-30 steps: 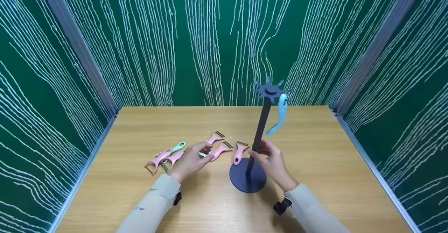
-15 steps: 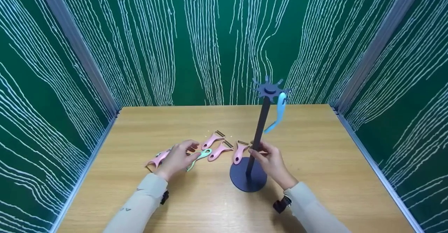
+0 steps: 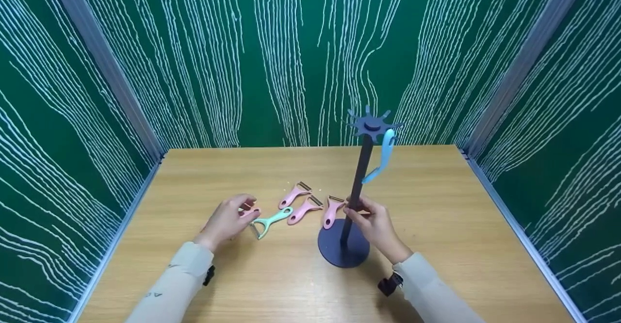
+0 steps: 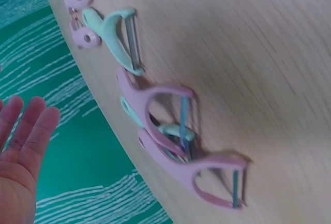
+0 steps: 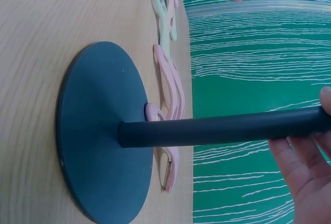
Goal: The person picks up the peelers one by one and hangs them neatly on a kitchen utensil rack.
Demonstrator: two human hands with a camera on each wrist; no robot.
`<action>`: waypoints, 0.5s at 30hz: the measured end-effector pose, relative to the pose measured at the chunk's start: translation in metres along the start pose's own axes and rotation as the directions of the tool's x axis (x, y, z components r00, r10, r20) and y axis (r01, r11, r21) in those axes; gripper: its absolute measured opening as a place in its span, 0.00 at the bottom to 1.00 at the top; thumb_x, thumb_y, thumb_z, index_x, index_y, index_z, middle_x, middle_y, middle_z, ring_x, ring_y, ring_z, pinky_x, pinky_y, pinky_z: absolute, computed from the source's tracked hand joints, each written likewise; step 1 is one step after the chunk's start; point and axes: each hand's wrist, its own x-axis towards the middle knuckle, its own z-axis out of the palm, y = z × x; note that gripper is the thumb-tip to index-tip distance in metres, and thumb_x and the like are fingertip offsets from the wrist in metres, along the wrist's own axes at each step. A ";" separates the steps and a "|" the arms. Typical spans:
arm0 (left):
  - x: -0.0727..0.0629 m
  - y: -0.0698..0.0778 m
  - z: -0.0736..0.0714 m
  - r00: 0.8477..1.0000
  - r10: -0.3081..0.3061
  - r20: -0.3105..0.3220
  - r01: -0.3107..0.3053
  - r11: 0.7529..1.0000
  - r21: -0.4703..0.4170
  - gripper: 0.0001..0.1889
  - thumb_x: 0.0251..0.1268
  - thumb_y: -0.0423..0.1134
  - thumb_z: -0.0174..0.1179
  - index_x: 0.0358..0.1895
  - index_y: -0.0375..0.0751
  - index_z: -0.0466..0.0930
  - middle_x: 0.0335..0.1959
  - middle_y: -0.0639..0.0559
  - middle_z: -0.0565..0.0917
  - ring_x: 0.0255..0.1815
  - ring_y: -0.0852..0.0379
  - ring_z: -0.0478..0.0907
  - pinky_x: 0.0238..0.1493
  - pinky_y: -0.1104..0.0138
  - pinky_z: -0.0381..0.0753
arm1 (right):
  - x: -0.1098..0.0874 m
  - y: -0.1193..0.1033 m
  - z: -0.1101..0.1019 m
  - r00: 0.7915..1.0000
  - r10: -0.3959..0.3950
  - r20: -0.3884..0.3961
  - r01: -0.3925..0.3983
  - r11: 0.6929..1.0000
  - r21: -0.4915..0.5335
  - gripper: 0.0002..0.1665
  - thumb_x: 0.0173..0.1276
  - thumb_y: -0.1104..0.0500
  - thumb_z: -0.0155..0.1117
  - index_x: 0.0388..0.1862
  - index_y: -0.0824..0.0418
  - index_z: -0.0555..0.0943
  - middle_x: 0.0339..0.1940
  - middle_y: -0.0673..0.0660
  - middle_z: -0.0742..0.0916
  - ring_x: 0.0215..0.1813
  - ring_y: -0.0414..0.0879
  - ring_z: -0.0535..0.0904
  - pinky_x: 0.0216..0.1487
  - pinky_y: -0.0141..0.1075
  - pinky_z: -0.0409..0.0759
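Observation:
My right hand grips the dark pole of a round-based stand, thumb on one side and fingers on the other. From an arm of the star-shaped top hangs a light blue peeler. My left hand hovers over the peelers at left, fingers extended and holding nothing. In the left wrist view, two pink peelers lie overlapping a green peeler there; the head view mostly hides them behind the hand. Just right of that hand lies another green peeler.
Three pink peelers lie between the green peeler and the stand's base; the rightmost one reaches the base's edge. Green walls with white wavy lines enclose the wooden table at the back and sides.
My left hand has moved left across the peelers, uncovering the green one. My right hand stays on the pole, and the hanging blue peeler has swung slightly left.

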 end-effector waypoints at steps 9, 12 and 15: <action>-0.009 -0.013 -0.012 0.999 -0.054 0.007 0.054 0.998 0.025 0.18 0.76 0.41 0.71 0.65 0.47 0.85 0.59 0.45 0.89 0.55 0.51 0.85 0.65 0.50 0.88 | 0.000 0.000 0.000 1.000 0.019 -0.007 -0.019 1.000 -0.008 0.10 0.70 0.72 0.74 0.49 0.72 0.88 0.43 0.64 0.94 0.44 0.39 0.89 0.46 0.29 0.89; -0.010 -0.018 -0.016 1.000 -0.029 -0.010 0.030 0.998 0.049 0.18 0.75 0.39 0.72 0.64 0.43 0.85 0.58 0.44 0.90 0.56 0.47 0.86 0.64 0.48 0.87 | 0.000 -0.001 -0.001 1.000 0.021 -0.003 -0.021 1.000 -0.013 0.10 0.71 0.71 0.74 0.49 0.71 0.88 0.43 0.63 0.94 0.45 0.42 0.90 0.46 0.30 0.90; -0.011 -0.023 -0.020 1.000 0.001 -0.029 0.001 0.997 0.080 0.19 0.73 0.38 0.72 0.63 0.40 0.86 0.58 0.42 0.90 0.58 0.43 0.87 0.64 0.46 0.87 | 0.000 -0.001 0.000 1.000 0.013 -0.009 -0.014 1.000 -0.009 0.09 0.70 0.72 0.74 0.47 0.72 0.88 0.42 0.64 0.93 0.43 0.40 0.89 0.45 0.28 0.89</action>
